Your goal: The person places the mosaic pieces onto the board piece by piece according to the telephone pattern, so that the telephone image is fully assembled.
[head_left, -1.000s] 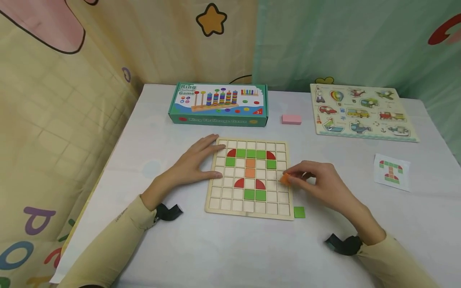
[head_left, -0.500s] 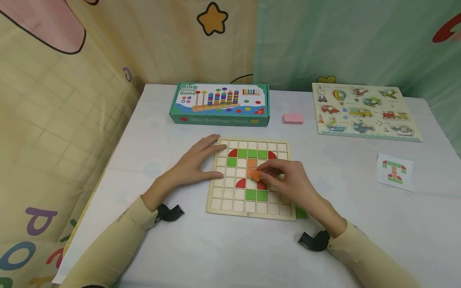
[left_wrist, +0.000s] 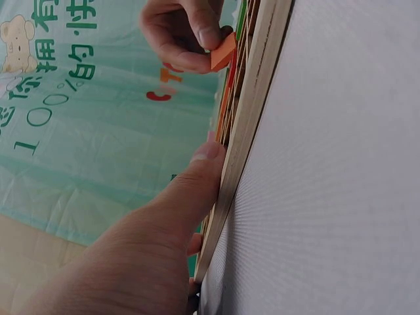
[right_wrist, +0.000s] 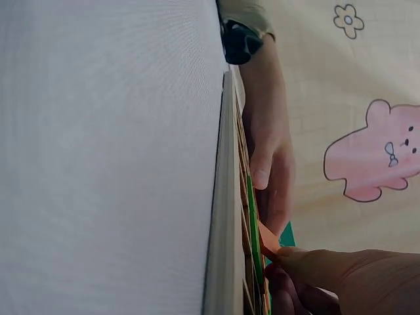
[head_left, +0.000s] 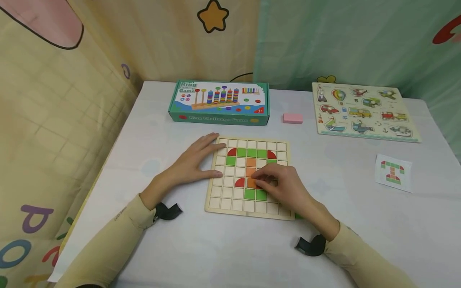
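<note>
A wooden grid board lies on the white table, with green squares, orange squares and red quarter-circles set in some cells. My right hand pinches an orange square tile by its right side, over the cell between the two lower red pieces. In the left wrist view the orange tile is tilted, one edge down at the board. The right hand covers most of the lower right red piece. My left hand rests on the board's left edge, its fingers and thumb spread.
A green tile peeks out beyond the board's lower right corner. Behind stand a Ring Challenge Game box and a pink block. To the right lie a vehicle picture puzzle and a small pattern card.
My right hand has carried the orange tile left from the board's right edge, then slightly down to the cell below the other orange squares. The left hand stays in place.
</note>
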Available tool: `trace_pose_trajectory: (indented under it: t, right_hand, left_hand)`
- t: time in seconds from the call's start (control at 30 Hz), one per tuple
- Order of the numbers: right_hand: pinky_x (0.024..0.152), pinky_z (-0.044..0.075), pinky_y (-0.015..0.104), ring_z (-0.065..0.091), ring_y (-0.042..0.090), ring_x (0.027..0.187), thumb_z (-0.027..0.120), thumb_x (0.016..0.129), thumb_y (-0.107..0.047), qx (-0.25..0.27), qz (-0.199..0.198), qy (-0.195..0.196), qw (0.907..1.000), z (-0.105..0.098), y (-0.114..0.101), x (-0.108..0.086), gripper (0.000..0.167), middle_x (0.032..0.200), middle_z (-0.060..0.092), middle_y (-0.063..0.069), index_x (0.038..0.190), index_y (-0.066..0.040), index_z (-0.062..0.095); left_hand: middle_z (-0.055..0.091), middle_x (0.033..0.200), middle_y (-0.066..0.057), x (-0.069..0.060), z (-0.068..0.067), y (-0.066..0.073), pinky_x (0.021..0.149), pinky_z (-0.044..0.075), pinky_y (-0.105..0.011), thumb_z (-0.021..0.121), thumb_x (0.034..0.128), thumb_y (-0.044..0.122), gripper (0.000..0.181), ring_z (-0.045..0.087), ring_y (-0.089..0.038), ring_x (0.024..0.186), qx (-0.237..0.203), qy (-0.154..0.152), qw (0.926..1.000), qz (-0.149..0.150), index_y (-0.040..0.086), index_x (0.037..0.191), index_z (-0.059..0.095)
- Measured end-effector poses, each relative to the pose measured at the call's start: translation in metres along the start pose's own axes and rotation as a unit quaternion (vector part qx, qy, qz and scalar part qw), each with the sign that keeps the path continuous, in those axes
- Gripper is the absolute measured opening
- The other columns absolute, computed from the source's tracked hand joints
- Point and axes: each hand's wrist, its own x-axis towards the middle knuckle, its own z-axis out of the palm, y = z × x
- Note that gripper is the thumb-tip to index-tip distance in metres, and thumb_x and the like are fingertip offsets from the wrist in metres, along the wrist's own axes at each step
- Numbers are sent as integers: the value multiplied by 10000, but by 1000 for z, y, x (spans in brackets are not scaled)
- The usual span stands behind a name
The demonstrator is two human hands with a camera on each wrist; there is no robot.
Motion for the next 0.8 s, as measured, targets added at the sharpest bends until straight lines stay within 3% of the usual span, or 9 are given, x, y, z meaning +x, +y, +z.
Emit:
trace_pose_trajectory:
  t: [0.27,0.57,0.8]
  right_hand:
    - [850,591,350,676,123,980,846,882,-53,-322,-426,151,9985,3,2,-2,198,1006,776,-62,1046,-160,814]
    - [788,555,288,649,85,921,868,874,-96,-226,-215,364,9988,9,1,-1,139,957,743,-78,965,-178,801]
    - [756,554,272,642,75,886,859,880,-82,-144,-195,281,9993,8,1,-2,146,933,734,-103,959,-187,795]
  left_hand:
    - [226,1760,-32,1,0,1,1321,183,-553,844,842,568,897,146,-269,1643,-15,0,10000,40,255,1594,470]
    - [224,1760,-25,0,-2,1,1321,186,-547,841,847,567,886,146,-262,1643,-11,-5,10000,-19,262,1592,471]
    - [215,1764,-15,0,-1,0,1323,179,-549,834,850,579,892,136,-265,1645,-20,-23,10000,-41,270,1599,461]
